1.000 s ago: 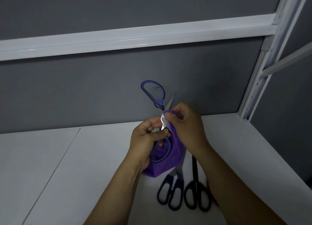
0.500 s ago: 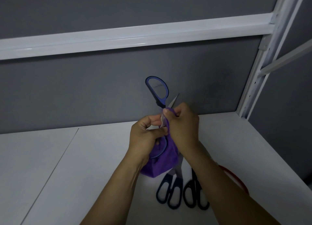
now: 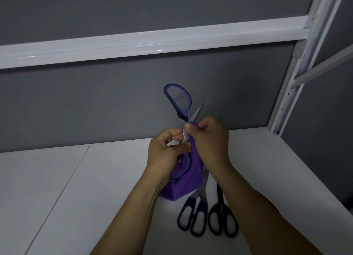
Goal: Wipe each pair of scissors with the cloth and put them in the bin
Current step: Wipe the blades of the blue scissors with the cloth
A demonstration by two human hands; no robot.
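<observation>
Scissors: held pair [image 3: 181,114] 1, others [image 3: 202,191] 2 | cloth [image 3: 189,182] 1 (maybe round blade)

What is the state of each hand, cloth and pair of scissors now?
blue scissors: spread open, held up.
purple cloth: pinched round one blade, hanging down.
left hand: grips blue scissors.
right hand: pinches purple cloth.
navy scissors: closed, lying flat.
black scissors: closed, lying flat.
</observation>
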